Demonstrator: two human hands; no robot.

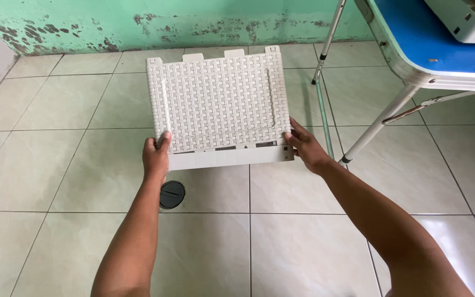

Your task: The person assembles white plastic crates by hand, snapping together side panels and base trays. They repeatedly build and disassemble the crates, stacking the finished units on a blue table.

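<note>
Both forearms reach forward from the bottom edge, bare to the elbow. Left hand (155, 157) grips the lower left corner of a white panel (218, 102): thumb laid on the woven face, pointing up, the remaining fingers behind the panel and out of sight, so their spread cannot be told. Right hand (304, 147) holds the lower right corner from the side; thumb lies along the edge, fingers pressed together and curled round behind the rim.

Panel is moulded plastic with a basket-weave pattern, roughly square, with a plain smooth band along its lower edge and two small tabs standing up from the top edge. It is held clear of the floor (56, 165), between the two hands, tilted with its face toward the person, in the middle of the view.

Floor is pale glazed tile with dark grout lines. A round black drain cover (172, 194) sits in the tiles just below the left hand, partly hidden by the wrist. Wall (83, 22) behind is green, paint flaking and stained along the base. To the right stands a table (430, 49) with a blue top and white metal legs, near the right hand but apart from it. A white box (463, 19) rests on its top, cut off by the frame.
</note>
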